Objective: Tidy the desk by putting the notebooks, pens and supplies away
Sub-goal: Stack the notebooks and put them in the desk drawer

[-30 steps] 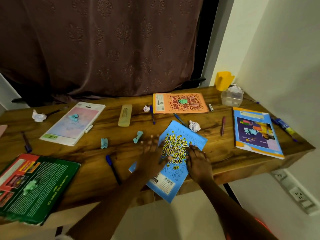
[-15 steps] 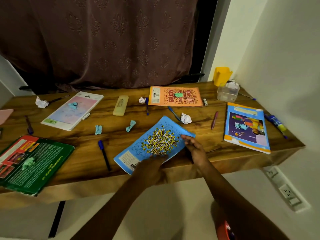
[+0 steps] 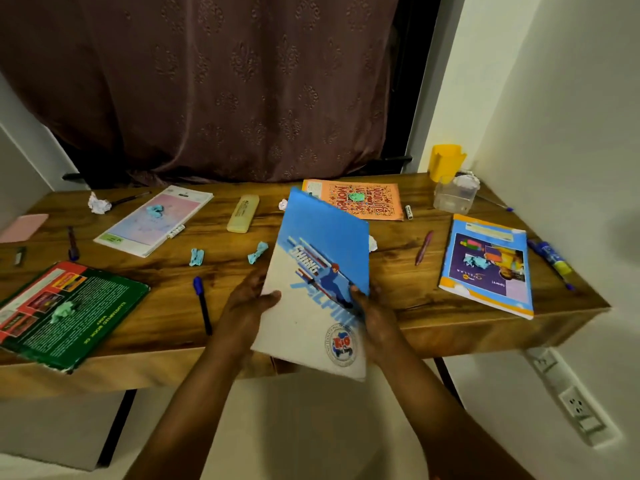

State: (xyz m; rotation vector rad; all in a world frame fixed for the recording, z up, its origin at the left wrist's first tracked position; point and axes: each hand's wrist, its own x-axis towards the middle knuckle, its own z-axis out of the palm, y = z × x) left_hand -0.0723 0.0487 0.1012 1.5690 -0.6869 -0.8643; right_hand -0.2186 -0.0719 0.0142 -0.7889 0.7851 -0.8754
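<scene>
A blue and white notebook (image 3: 311,271) with a skier picture is held tilted above the desk's front edge. My left hand (image 3: 247,306) grips its left side and my right hand (image 3: 375,318) grips its right side. On the wooden desk (image 3: 398,271) lie an orange notebook (image 3: 367,199), a pink-covered notebook (image 3: 152,220), a blue-and-yellow notebook (image 3: 488,265) and a green book (image 3: 65,310). A blue-capped pen (image 3: 202,303) lies left of my left hand. A maroon pen (image 3: 423,247) lies to the right.
A yellow cup (image 3: 445,162) and a clear plastic box (image 3: 453,197) stand at the back right corner. Crumpled paper bits (image 3: 196,257) and a yellow case (image 3: 243,213) are scattered about. A glue stick (image 3: 554,259) lies by the right wall. A curtain (image 3: 221,88) hangs behind the desk.
The blue notebook has been lifted off the desk and turned over, so its skier side faces me. Both hands have closed on its sides.
</scene>
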